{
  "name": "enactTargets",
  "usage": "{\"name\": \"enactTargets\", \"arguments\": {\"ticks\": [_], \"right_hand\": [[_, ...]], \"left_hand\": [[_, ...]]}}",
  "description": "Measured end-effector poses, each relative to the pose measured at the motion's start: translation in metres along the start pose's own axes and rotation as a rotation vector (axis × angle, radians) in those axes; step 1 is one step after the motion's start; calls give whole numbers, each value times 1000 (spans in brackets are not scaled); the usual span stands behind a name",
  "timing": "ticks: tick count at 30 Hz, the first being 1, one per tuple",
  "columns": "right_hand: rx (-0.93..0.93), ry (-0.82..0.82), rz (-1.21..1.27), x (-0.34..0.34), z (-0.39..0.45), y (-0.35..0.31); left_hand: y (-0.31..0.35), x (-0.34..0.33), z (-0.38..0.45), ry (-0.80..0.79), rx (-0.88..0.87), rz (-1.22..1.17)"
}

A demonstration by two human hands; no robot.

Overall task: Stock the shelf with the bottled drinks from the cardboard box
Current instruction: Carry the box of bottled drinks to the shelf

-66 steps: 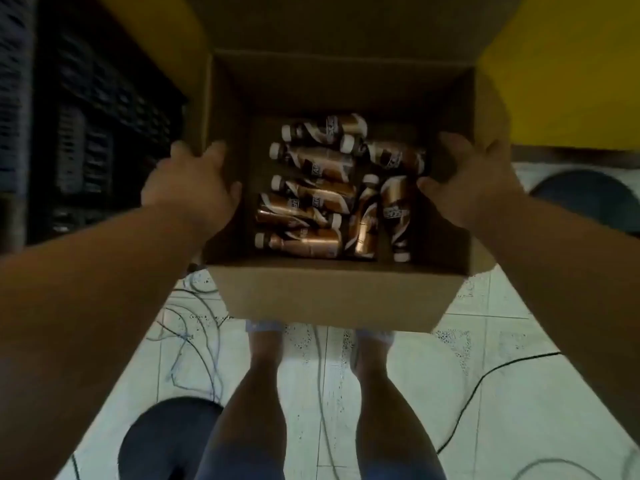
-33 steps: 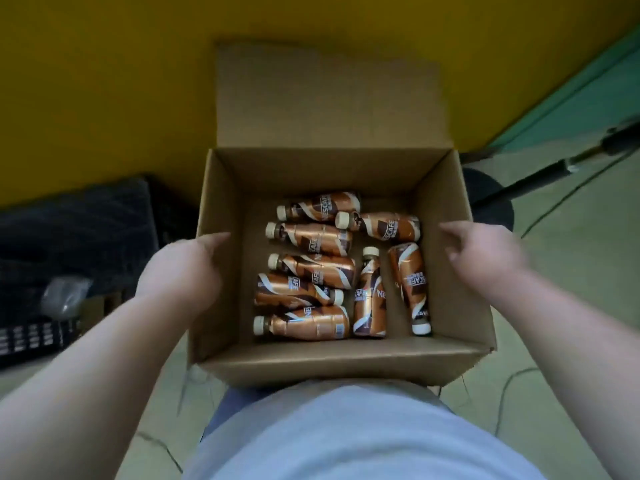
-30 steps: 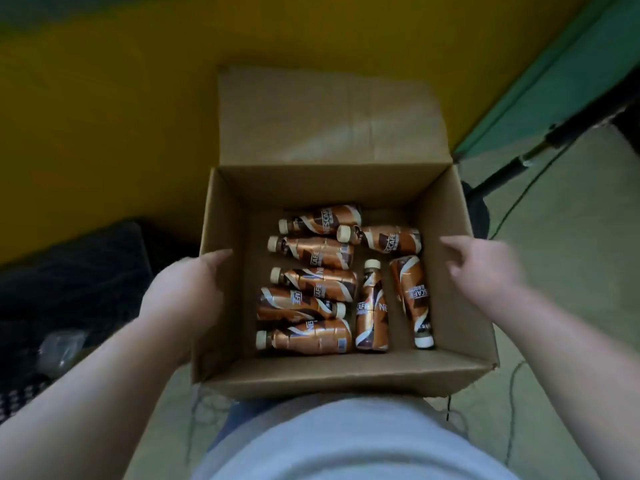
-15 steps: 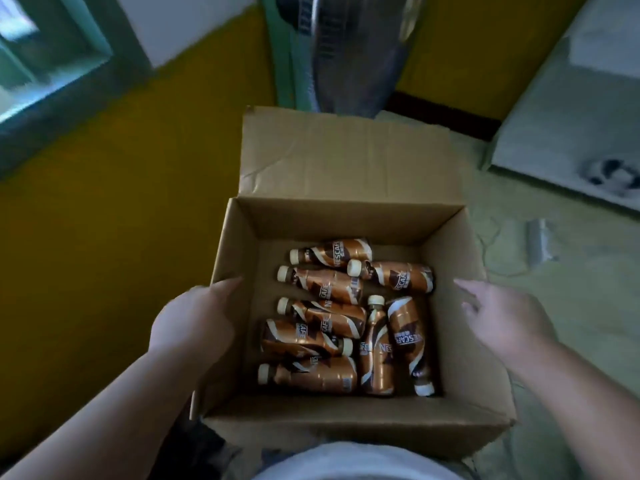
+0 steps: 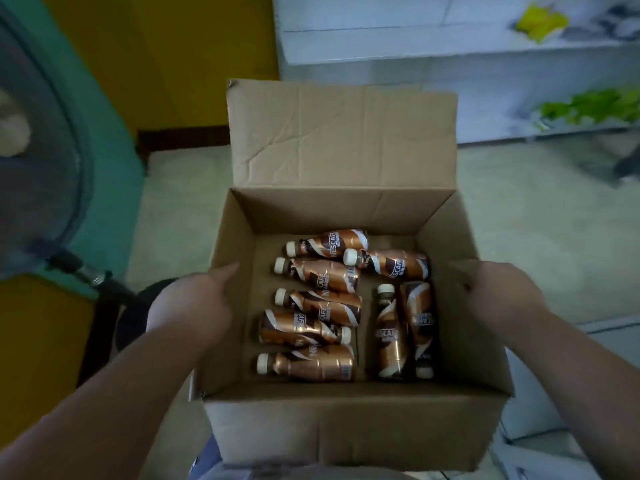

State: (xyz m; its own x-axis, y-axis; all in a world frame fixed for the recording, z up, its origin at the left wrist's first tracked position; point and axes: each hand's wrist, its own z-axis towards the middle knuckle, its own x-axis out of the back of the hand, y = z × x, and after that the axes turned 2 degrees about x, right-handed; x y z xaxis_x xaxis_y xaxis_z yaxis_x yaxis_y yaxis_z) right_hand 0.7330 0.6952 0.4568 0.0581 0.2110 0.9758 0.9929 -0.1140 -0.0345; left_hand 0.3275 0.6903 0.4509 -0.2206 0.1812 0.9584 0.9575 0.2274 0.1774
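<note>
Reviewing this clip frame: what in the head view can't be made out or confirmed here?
- Left hand and right hand fingers: hidden behind the cardboard box walls, so the grip is unseen.
- Box underside: hidden by the box itself.
- Shelf contents: the yellow and green items are motion-blurred, unidentifiable.
- Bottles: eight show; small label print is unreadable.
- Round object at the left edge: cut off and blurred.
</note>
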Motion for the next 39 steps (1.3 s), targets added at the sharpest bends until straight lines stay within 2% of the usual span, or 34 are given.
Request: {"name": "enactTargets", "arguments": {"ticks": [5, 9, 17, 25, 32, 39], "right_hand": [[-148, 2, 42, 1, 51, 57], [-368, 13, 138, 4, 88, 90], [-615, 17, 225, 16, 153, 180], [-695, -25, 264, 30, 260, 334], [-774, 32, 270, 79, 335, 442], [-920, 65, 306, 80, 423, 556]], "left_hand": [[92, -6, 119, -56, -212, 69], [173, 0, 208, -78, -393, 174], [359, -4, 320, -70, -661, 316], [555, -46, 391, -100, -754, 344], [717, -29, 446, -98, -828, 315], [908, -61, 526, -113, -965, 361]]}}
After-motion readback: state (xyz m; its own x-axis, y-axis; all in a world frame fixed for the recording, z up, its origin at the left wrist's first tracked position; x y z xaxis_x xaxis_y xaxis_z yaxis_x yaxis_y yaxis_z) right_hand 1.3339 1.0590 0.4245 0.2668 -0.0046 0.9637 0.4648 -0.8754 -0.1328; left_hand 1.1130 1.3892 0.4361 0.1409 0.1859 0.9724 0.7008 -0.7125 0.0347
